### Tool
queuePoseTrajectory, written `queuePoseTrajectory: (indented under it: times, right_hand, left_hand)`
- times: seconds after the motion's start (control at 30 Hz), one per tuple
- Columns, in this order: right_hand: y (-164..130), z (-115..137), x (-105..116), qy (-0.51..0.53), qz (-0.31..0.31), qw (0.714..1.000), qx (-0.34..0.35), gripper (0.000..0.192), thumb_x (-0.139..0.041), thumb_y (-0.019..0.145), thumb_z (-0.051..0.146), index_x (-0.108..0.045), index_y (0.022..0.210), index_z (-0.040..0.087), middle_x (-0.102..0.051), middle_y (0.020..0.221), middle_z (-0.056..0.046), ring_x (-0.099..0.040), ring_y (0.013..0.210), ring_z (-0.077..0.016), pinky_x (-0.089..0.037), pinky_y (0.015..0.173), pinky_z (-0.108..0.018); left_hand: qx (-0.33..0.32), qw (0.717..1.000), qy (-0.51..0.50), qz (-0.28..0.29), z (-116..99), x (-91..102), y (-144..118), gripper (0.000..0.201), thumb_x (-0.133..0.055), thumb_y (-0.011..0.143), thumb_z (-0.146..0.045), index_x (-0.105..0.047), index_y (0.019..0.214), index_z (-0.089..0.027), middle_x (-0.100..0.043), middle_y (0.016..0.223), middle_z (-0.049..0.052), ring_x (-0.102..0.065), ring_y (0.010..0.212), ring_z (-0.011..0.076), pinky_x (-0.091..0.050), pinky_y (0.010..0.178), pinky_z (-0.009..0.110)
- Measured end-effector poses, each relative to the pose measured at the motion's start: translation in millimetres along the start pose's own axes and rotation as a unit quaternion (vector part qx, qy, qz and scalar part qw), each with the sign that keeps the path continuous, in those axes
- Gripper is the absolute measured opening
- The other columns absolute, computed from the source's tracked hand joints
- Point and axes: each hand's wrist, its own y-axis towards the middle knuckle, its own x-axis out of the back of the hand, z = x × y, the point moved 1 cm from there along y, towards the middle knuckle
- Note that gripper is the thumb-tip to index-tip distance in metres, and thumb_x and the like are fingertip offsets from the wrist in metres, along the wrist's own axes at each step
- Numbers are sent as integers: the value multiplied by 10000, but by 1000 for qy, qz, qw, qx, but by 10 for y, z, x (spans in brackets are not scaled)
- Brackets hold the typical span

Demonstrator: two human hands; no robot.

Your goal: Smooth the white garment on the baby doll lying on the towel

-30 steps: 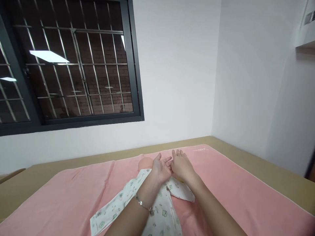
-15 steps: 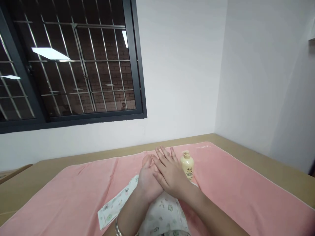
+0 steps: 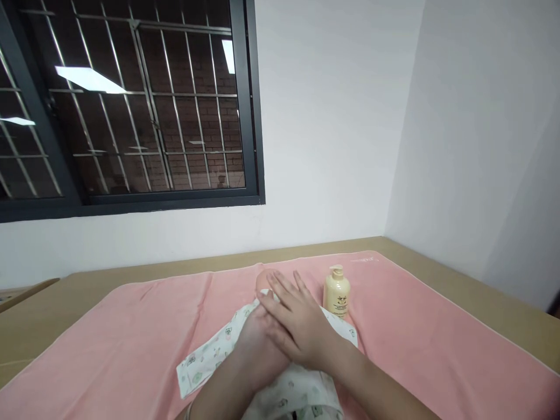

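My left hand [image 3: 258, 344] lies beneath my right hand, its fingers mostly covered. My right hand [image 3: 301, 326] rests across it with fingers stretched out, palm pressed on the left one. Neither hand shows an object in it. Under and around them is a small white garment [image 3: 210, 356] with a green print, its sleeves spread to both sides. Just past my fingertips, a smooth rounded peach-coloured shape [image 3: 263, 279], like a doll's head, shows at the garment's neck; the rest is hidden. A cream pump bottle [image 3: 336, 293] stands upright to the right of my right hand.
A pink towel [image 3: 415, 332] covers much of the tan surface [image 3: 83, 294] beneath. White walls [image 3: 328, 146] rise at the back and right. A dark-framed window [image 3: 258, 146] with metal bars is at the back left.
My right hand has slid over the left palm toward its fingers, and the left fingers are now more covered. More of the head-like shape and garment shows. The view has shifted slightly.
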Motion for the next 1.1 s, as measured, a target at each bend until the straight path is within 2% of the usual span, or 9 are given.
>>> queuePoseTrajectory:
  times: [0.07, 0.13, 0.23, 0.3, 0.43, 0.57, 0.8, 1.0, 1.1]
  right_hand:
    - [29, -158, -93, -10, -6, 999, -42, 485, -333, 997, 393, -393, 1458, 254, -246, 1557, -49, -181, 1460, -229, -88, 1204, -531]
    - [45, -286, -253, -11, 13, 995, -100, 499, -325, 991, 358, -369, 1473, 236, -214, 1567, -52, -146, 1470, -224, -96, 1206, -519]
    - [27, -360, -573, 5, 77, 976, -204, 551, -332, 968, 320, -326, 1498, 167, -185, 1571, -91, -138, 1471, -241, -149, 1200, -493]
    - [-14, -301, -787, 21, 127, 962, -241, 561, -325, 969, 336, -332, 1496, 145, -187, 1568, -105, -157, 1464, -267, -169, 1192, -494]
    - [-116, -78, -1036, 47, 160, 966, -197, 545, -334, 963, 308, -333, 1500, 210, -218, 1565, -50, -136, 1467, -270, -125, 1198, -512]
    - [-99, -108, -1037, 77, 153, 976, -133, 534, -313, 962, 235, -334, 1494, 261, -277, 1546, -10, -153, 1468, -199, -114, 1210, -478]
    - [-48, -349, -1021, 2, 171, 936, -307, 569, -236, 1005, 377, -384, 1458, 66, -338, 1497, -173, -293, 1418, -255, -228, 1171, -455]
    - [-25, -173, -1006, 37, 175, 978, -105, 523, -319, 971, 277, -345, 1491, 241, -265, 1550, -25, -163, 1466, -210, -133, 1207, -452]
    - [56, -315, -973, 50, 184, 963, -192, 521, -268, 999, 363, -360, 1484, 198, -301, 1534, -66, -226, 1448, -208, -187, 1193, -442]
  left_hand:
    - [65, 993, -72, 71, -170, 84, 7, 493, -346, 934, -496, -600, 1231, -196, -593, 1315, 128, -501, 1294, 282, -357, 1103, 541]
    - [99, 983, -133, 81, -250, 198, 93, 575, -338, 926, -557, -559, 1263, -146, -560, 1341, 171, -517, 1276, 282, -361, 1108, 510]
    - [-14, 994, -70, -80, -88, 424, 333, 517, -357, 933, -537, -559, 1242, -174, -553, 1359, 142, -496, 1298, 231, -334, 1137, 421]
    - [-106, 970, 87, -200, 158, 570, 487, 431, -366, 946, -473, -593, 1180, -192, -544, 1377, 111, -445, 1338, 205, -283, 1160, 378]
    - [-115, 931, 238, -251, 617, 746, 639, 390, -400, 921, -482, -652, 995, -195, -654, 1199, 104, -536, 1226, 239, -341, 1108, 399]
    - [-165, 930, 216, -247, 724, 784, 584, 401, -415, 905, -528, -632, 983, -200, -678, 1107, 86, -597, 1105, 234, -439, 998, 385]
    - [-185, 918, 208, -281, 695, 719, 491, 398, -402, 915, -525, -618, 1017, -207, -672, 1098, 81, -594, 1094, 224, -432, 991, 377]
    - [-185, 929, 171, -270, 717, 718, 458, 342, -432, 906, -483, -607, 1006, -206, -672, 1090, 74, -609, 1065, 213, -453, 968, 368]
    - [-187, 926, 194, -266, 703, 735, 446, 310, -431, 907, -431, -614, 1012, -204, -668, 1116, 78, -596, 1097, 220, -438, 990, 380]
